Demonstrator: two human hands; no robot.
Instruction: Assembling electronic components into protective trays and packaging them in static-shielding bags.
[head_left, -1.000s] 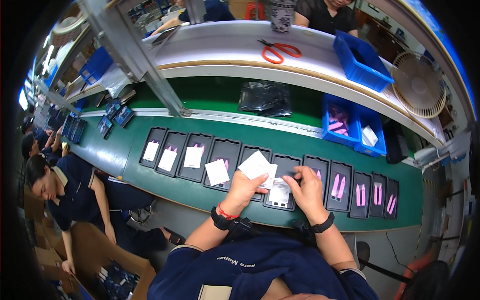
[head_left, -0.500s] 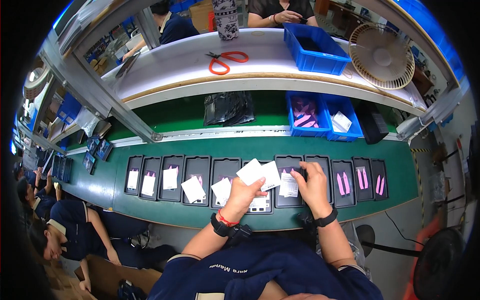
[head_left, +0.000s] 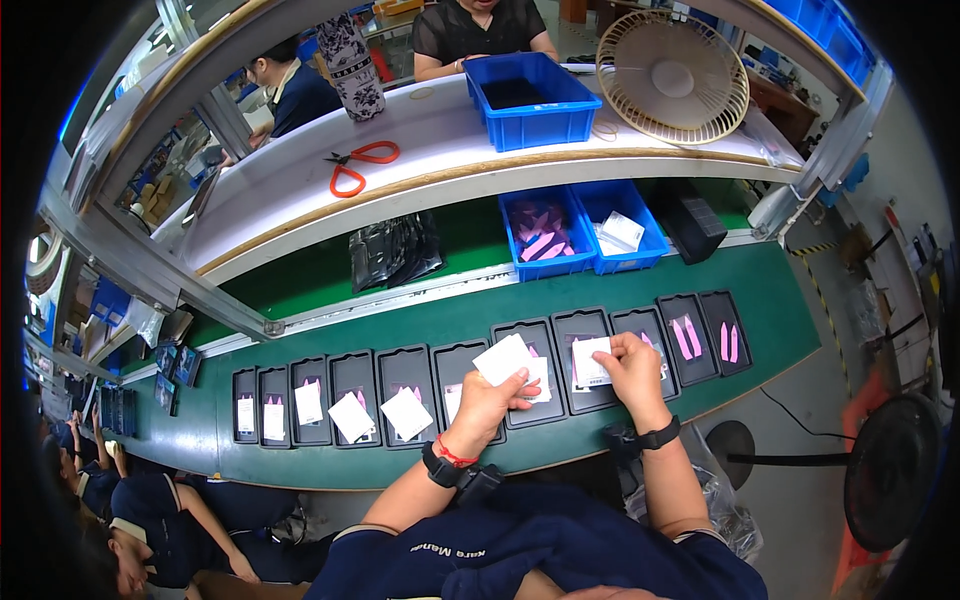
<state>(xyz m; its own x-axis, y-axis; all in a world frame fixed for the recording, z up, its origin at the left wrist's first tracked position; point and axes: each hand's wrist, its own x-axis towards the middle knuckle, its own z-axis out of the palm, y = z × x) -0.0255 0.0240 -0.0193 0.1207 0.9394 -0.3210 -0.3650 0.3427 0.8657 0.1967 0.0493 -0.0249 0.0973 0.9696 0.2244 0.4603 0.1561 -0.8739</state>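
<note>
My left hand grips a small stack of white cards between thumb and fingers, over the middle of a row of shallow black trays. To its right, my right hand pinches a single white card above a black tray. Pink pointed strips in clear film lie in several trays, such as the pink strips to the right of that hand. Left of my hands, white cards rest on the strips in several trays. The card partly hides what lies under my right hand.
Behind the trays stand a blue bin of pink pieces and a blue bin of white cards. Black plastic bags lie beside them. The shelf above holds red-handled scissors, a blue bin and a fan cover. Other people work nearby.
The view has shifted toward the right. My right hand, empty before, now holds a white card over a tray. The stack in my left hand looks less fanned out.
</note>
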